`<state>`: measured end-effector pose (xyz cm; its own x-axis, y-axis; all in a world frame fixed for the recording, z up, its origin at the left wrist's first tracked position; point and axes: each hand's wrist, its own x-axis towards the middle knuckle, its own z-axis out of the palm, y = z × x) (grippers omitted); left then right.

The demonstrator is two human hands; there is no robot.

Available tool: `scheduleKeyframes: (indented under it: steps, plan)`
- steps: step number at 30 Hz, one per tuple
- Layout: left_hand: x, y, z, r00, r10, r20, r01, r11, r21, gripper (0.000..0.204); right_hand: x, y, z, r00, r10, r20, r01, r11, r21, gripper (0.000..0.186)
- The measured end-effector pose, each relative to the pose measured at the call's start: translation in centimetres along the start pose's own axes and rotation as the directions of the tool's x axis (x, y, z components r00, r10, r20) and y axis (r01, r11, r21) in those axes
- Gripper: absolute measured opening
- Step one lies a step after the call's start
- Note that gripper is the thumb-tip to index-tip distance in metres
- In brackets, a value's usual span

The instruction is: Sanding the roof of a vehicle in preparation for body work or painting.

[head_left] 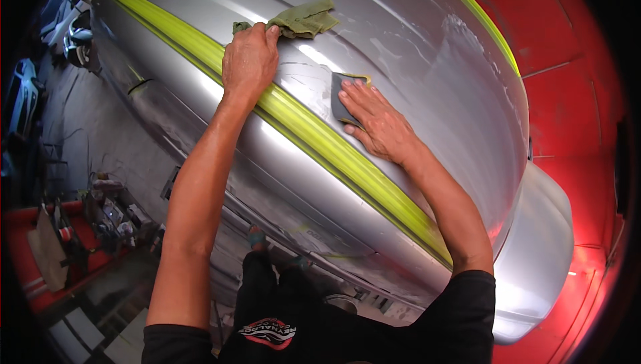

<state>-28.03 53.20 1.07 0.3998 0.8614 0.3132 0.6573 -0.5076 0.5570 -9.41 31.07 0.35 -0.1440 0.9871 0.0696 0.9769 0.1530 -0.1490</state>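
Note:
My left hand (250, 60) has its fingers curled onto an olive-green cloth (306, 16) on a silver curved panel (414, 57), just above a strip of bright yellow-green tape (340, 164). To the right, my right hand (375, 117) lies with fingers stretched out over a dark grey sanding sheet (339, 104) with a yellowish edge, pressing it flat on the panel; its thumb sits lower, apart from the fingers. Wet-looking streaks and pale residue show on the silver paint.
A red surface (567, 57) fills the right side, behind a silver rounded piece (534, 250). At the lower left stands a red cart (33, 270) with assorted items. Car parts (27, 97) line the far left. My legs and feet show below the panel's edge.

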Motion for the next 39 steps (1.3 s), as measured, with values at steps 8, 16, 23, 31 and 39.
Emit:
scheduleKeyframes:
  steps: [8,16,23,31,39]
  plan:
    - [0.2,-0.4,0.4,0.998,0.005,-0.061,-0.009,0.998,-0.070,0.044,-4.1,1.0,0.3,0.999,0.032,0.032,-0.031,0.999,-0.028,0.068]
    - [0.0,-0.4,0.2,0.991,0.044,-0.126,-0.052,0.997,-0.061,0.039,9.7,-2.0,2.3,0.997,-0.065,-0.031,0.064,0.997,-0.038,0.062]
    - [0.1,-0.8,-0.3,0.999,0.024,-0.045,-0.029,0.993,-0.111,0.041,-3.3,-0.5,-0.5,0.979,0.197,0.050,-0.198,0.980,0.009,0.062]
    - [1.0,-1.6,-0.3,0.990,0.121,-0.074,-0.126,0.990,-0.057,0.036,10.0,-1.0,1.0,0.983,0.175,-0.063,-0.178,0.983,-0.040,0.062]
    - [3.9,-7.5,-1.2,0.965,0.206,-0.162,-0.217,0.975,-0.050,0.036,-0.4,0.1,1.1,0.917,0.396,-0.056,-0.400,0.913,-0.086,0.066]
